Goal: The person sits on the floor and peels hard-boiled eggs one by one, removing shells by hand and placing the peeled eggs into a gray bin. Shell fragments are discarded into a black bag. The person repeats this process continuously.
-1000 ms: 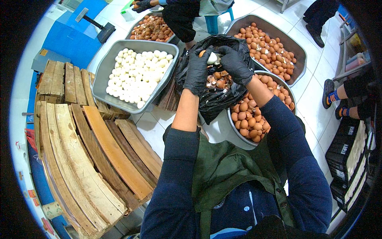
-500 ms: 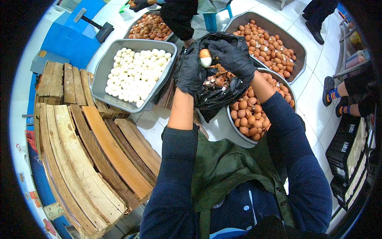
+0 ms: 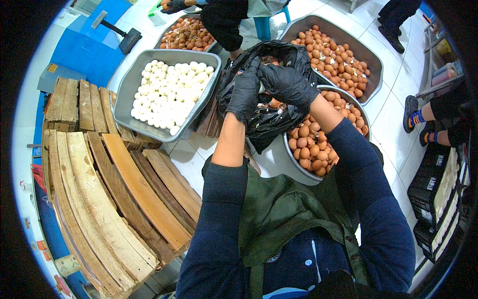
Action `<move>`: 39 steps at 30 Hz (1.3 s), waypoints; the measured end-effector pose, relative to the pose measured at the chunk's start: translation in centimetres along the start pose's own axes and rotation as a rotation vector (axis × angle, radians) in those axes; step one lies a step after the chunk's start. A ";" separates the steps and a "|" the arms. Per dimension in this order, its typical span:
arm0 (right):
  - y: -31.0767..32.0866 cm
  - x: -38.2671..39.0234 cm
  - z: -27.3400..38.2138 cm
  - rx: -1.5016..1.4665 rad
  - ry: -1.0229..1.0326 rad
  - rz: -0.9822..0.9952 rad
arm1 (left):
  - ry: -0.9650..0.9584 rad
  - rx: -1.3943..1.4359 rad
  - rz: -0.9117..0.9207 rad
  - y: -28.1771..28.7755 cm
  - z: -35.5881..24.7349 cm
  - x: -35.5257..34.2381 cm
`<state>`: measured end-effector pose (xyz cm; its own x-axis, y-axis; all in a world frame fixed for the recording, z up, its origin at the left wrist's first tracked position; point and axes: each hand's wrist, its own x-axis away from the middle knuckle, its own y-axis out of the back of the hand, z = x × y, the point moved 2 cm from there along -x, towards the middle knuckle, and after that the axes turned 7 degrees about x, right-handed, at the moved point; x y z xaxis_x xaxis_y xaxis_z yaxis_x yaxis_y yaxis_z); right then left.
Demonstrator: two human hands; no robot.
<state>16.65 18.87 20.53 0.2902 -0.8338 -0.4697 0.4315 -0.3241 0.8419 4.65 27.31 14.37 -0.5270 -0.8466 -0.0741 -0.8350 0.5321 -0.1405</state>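
Note:
My left hand (image 3: 243, 92) and my right hand (image 3: 286, 84), both in black gloves, are closed together around an egg (image 3: 262, 87), mostly hidden, with a bit of white showing between them. Beneath them lies an open black plastic bag (image 3: 266, 127) with broken brown shells inside. To the left, a grey tub (image 3: 125, 99) holds many peeled white eggs. At right, a round basin (image 3: 294, 167) and a grey rectangular tub (image 3: 378, 77) hold brown eggs, some cracked.
Wooden pallets (image 3: 134, 189) fill the lower left. A black device on a post (image 3: 130, 41) stands behind. Another tub of brown eggs (image 3: 186, 35) sits beside a seated co-worker (image 3: 224, 22). Other people's legs (image 3: 391, 25) (image 3: 418, 112) and black crates (image 3: 428, 194) are at right.
My hands have closed in around the egg; its brown shell top and white lower part, clearly visible half a second ago, are now mostly covered by my fingers.

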 end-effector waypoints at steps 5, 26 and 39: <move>-0.3 0.1 0.0 -0.028 -0.054 0.050 | -0.117 -0.354 0.051 1.2 2.2 -0.1; 0.2 0.8 -3.0 0.022 -0.462 -0.234 | -0.231 -0.166 0.005 -1.0 -6.6 2.9; 0.7 1.8 -7.5 -0.424 -0.311 -0.195 | -0.151 -0.274 -0.067 4.9 -4.1 1.7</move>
<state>23.85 20.54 18.27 -0.0674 -0.8897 -0.4516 0.7761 -0.3312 0.5366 -0.97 28.56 17.60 -0.4570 -0.8612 -0.2226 -0.8895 0.4411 0.1194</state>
